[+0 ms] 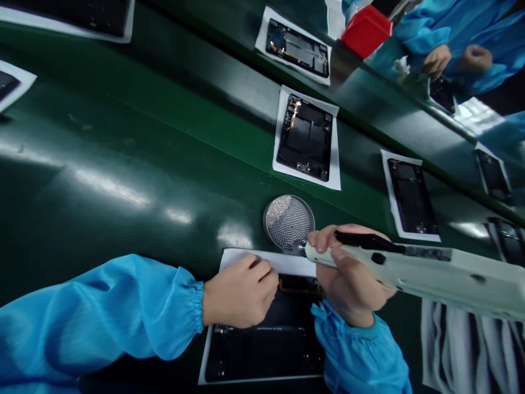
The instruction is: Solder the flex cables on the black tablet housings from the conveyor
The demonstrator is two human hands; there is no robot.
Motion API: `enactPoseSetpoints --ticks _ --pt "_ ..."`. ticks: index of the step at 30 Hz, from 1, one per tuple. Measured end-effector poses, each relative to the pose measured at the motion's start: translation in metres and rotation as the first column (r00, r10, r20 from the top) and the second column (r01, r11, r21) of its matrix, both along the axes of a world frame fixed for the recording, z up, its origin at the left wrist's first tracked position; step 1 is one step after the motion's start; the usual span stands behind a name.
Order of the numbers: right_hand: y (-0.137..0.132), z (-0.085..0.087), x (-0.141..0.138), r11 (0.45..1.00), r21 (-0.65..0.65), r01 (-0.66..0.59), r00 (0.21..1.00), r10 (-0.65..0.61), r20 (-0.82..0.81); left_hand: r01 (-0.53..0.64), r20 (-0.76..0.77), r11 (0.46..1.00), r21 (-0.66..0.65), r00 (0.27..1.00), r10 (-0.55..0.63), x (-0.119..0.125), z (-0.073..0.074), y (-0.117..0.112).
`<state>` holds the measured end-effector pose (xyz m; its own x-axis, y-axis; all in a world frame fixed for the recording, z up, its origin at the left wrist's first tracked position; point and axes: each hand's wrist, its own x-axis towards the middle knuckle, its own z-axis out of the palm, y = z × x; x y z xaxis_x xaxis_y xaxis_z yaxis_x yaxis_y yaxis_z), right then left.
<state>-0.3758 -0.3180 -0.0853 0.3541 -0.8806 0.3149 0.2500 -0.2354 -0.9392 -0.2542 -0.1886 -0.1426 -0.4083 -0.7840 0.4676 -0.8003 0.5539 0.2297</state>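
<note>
My right hand (355, 273) is wrapped round a pale green electric screwdriver (443, 279) with a black lever along its top. The screwdriver lies nearly level, its tip pointing left at the near rim of a round metal dish (289, 223). Small screws are heaped on the dish's left side, over a plate of little holes. Below both hands is an open tablet (266, 350) with dark innards, on a white sheet (262, 257). My left hand (241, 291) rests over the tablet's upper left, fingers curled; whatever they may hold is hidden.
More opened tablets on white sheets lie beyond, among them one tablet (307, 137) straight ahead and another tablet (412, 194) to the right. Grey-white cloth strips (467, 350) hang at the lower right. Across the bench, a co-worker's hands (455, 59) are near a red bin (367, 31).
</note>
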Motion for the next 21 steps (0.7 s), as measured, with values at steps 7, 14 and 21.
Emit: enactPoseSetpoints --ticks 7,14,21 --pt "-0.0001 -0.0025 -0.0008 1.0 0.006 0.002 1.0 -0.002 0.003 -0.009 0.021 1.0 0.021 1.0 0.009 -0.0001 0.0049 -0.0007" --pt "0.0014 -0.0053 -0.0008 1.0 0.017 0.021 1.0 -0.021 -0.014 -0.004 0.006 0.999 0.04 1.0 0.004 0.0002 0.0053 0.0" --pt "0.0015 -0.0066 -0.0016 0.999 -0.034 -0.009 0.999 0.008 -0.043 -0.007 -0.012 0.999 0.049 1.0 0.008 -0.0004 0.0008 0.0005"
